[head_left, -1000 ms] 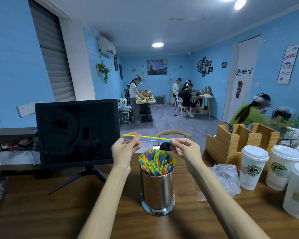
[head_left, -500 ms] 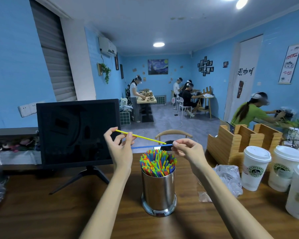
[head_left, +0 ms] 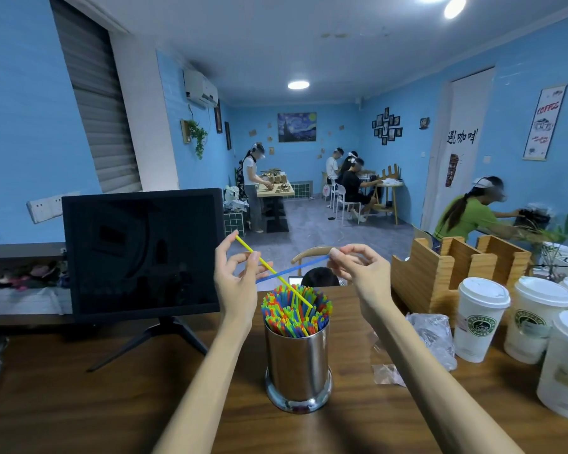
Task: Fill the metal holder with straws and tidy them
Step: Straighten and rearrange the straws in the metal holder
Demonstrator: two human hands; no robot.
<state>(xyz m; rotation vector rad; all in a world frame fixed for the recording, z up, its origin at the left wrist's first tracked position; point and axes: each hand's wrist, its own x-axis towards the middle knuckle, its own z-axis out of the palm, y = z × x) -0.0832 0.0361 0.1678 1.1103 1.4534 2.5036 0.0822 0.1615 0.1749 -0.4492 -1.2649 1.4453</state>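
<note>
Steel holder (head_left: pixel 297 362) crammed with straws (head_left: pixel 296 311) (multicoloured); hands pinching yellow straw (head_left: pixel 265 265), blue straw (head_left: pixel 294 270).

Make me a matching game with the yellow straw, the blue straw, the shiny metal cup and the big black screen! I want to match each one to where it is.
Things:
1. yellow straw
2. blue straw
3. metal holder
4. black screen

Places:
A. stands on the table, packed with colourful straws
B. pinched in the right hand
C. pinched in the left hand, its low end slanting down into the holder
D. on a stand at the left of the table

Pairs: 1-C, 2-B, 3-A, 4-D
</note>
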